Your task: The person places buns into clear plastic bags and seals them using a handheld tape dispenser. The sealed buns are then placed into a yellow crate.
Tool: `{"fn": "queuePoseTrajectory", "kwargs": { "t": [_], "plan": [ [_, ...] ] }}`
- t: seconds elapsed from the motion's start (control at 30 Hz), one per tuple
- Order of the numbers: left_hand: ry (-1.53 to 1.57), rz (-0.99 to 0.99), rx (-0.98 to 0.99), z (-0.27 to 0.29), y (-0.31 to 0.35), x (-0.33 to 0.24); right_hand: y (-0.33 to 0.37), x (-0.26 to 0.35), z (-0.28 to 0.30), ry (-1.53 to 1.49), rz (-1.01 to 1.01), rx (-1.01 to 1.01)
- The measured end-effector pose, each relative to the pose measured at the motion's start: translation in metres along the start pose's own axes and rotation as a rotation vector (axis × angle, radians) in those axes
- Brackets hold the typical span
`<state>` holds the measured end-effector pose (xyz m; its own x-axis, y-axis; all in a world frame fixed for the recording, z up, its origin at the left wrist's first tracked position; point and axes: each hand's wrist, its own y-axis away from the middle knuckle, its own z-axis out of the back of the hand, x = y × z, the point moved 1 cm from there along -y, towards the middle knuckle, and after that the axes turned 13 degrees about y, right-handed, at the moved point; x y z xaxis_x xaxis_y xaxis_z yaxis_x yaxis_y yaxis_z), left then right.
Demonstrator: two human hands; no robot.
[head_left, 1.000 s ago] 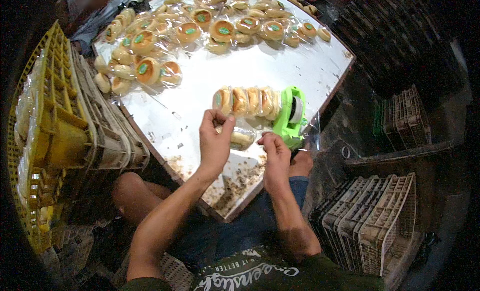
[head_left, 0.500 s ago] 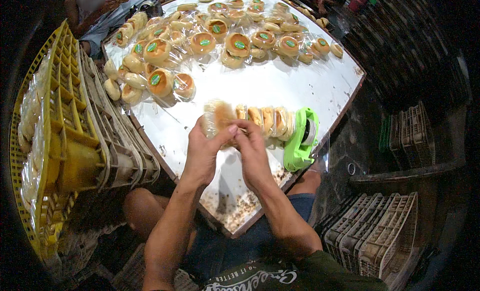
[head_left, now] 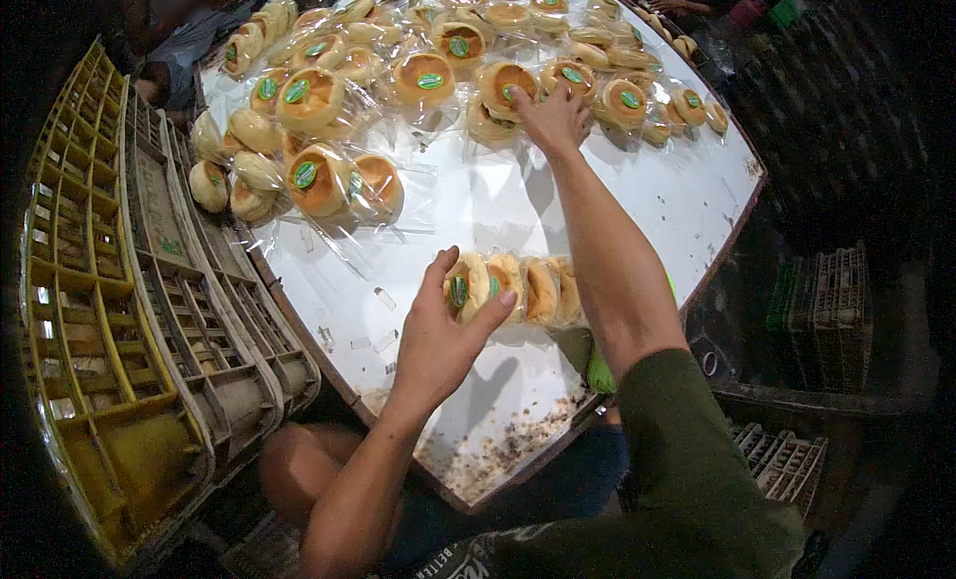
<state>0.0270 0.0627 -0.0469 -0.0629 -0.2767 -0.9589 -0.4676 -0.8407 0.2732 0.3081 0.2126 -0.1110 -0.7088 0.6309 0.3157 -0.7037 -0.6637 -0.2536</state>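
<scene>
Round golden buns in clear plastic wrappers with green oval labels lie on the white tabletop. My left hand (head_left: 436,330) curves around the end wrapped bun (head_left: 466,282) of a short row standing on edge, its thumb lying across the front. Beside it in the row are more wrapped buns (head_left: 541,292). My right arm stretches over the table, and my right hand (head_left: 556,119) is spread over the pile. Its thumb touches a wrapped bun (head_left: 498,89), and its other fingers are by the neighbouring bun (head_left: 570,76). A green tape dispenser (head_left: 599,372) is mostly hidden behind my right forearm.
A yellow crate (head_left: 105,380) and dirty pale crates (head_left: 224,370) stand along the table's left side. More crates (head_left: 782,464) are on the floor at lower right. Many wrapped buns (head_left: 311,99) cover the far side of the table. Another person is partly visible at upper left.
The bun that both hands held now stands at the left end of the row. My left hand stays around it; my right hand has moved away to the far pile. The view has shifted.
</scene>
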Motion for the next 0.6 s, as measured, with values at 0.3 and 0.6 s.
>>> {"fn": "queuePoseTrajectory", "kwargs": {
  "t": [0.3,0.6],
  "plan": [
    [0.37,-0.133,-0.489,0.048,-0.015,-0.005,0.205,0.041,0.08,-1.025,0.249,0.499],
    [-0.07,-0.69,-0.063,-0.017,0.079,-0.006,0.311,-0.035,0.21,-0.693,0.365,0.079]
  ]
}}
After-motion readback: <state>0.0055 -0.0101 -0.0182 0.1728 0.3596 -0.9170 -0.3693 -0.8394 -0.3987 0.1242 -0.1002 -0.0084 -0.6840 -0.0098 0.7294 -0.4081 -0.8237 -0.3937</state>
